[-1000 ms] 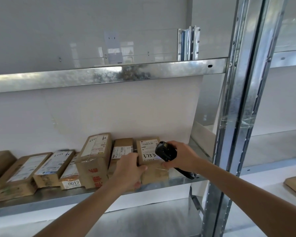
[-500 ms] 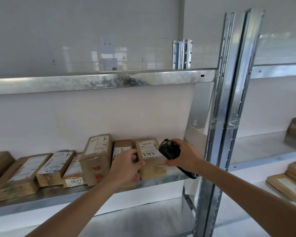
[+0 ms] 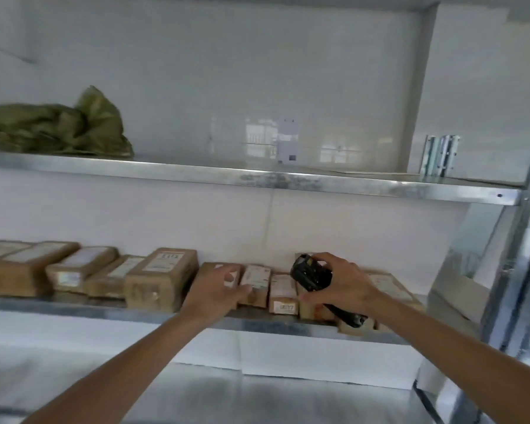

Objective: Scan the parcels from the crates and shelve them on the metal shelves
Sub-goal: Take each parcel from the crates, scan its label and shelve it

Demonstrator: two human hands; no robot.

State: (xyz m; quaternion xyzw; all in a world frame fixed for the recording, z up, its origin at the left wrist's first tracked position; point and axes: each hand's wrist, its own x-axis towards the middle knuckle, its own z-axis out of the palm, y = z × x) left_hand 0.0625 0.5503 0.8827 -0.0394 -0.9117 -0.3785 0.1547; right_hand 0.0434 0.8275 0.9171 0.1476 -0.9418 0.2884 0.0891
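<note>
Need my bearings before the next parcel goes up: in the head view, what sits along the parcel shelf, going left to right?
Flat parcels at the far left → tall box with an orange-edged label → left hand on a parcel → small parcel with a numbered sticker → right hand gripping the black scanner → shelf upright.

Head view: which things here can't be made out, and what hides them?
- Parcel labels: motion blur, print unreadable.
- Parcel under the left hand: mostly covered by the hand.
- Scanner in the right hand: handle partly hidden by the palm.
- Green bag: cut off by the left edge.
- Crates: out of frame.
</note>
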